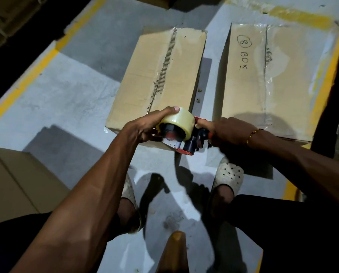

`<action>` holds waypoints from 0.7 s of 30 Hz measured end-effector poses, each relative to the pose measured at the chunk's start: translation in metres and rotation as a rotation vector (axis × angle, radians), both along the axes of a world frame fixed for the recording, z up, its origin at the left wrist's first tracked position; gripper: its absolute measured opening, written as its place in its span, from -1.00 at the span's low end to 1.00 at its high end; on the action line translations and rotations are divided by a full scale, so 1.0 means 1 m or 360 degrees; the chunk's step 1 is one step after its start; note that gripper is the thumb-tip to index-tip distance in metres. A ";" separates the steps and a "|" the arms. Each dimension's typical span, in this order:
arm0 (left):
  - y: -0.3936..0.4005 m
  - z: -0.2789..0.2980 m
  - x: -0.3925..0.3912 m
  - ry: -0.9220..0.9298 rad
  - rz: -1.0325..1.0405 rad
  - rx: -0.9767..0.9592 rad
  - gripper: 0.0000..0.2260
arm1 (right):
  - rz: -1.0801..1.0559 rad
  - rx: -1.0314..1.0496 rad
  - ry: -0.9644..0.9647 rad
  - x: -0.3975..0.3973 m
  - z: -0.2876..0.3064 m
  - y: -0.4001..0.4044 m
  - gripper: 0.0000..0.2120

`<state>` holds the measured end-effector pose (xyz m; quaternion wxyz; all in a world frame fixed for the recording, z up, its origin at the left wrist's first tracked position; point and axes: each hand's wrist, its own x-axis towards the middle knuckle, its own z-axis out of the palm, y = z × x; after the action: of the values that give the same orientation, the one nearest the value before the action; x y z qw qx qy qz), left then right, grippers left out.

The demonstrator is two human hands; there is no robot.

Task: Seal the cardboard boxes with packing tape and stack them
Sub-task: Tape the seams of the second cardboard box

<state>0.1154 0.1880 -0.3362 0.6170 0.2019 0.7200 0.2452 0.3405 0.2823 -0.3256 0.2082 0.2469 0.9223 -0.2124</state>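
1. A brown cardboard box marked "8 BOX" (pixel 263 79) sits on the grey concrete floor (pixel 66 91), glossy clear tape over its centre seam.
2. Just beside it, on its left, lies a plain brown cardboard box (pixel 160 75), its seam torn and ragged.
3. The red and black handheld tape dispenser (pixel 190 143) hangs over that box's near edge.
4. The right hand (pixel 229 133) grips the dispenser's handle.
5. The left hand (pixel 145 127) curls round the roll of clear packing tape (pixel 178 123), thumb pressed on top.

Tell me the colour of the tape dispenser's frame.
Red, with black parts; the tape dispenser shows in the head view, the only one.
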 end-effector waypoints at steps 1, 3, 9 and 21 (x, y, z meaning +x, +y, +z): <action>0.000 0.000 0.004 0.0017 0.0016 0.0002 -0.57 | 0.0005 -0.0009 -0.0003 0.000 -0.002 -0.001 -0.31; -0.003 0.000 0.009 0.0031 0.0010 0.0034 -0.60 | -0.0009 -0.0040 0.0000 0.001 -0.002 0.000 -0.29; -0.022 -0.016 -0.004 0.0431 0.0493 0.0296 -0.57 | -0.0088 -0.0015 0.0135 0.011 0.015 0.015 -0.32; -0.056 -0.095 0.058 -0.0415 0.1246 0.0025 -0.73 | -0.0772 -0.0193 0.0500 0.030 0.003 0.030 -0.54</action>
<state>0.1730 0.1319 -0.4316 0.5616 -0.1153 0.6565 0.4902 0.3704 0.3126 -0.3225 0.0203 0.4114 0.8428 -0.3464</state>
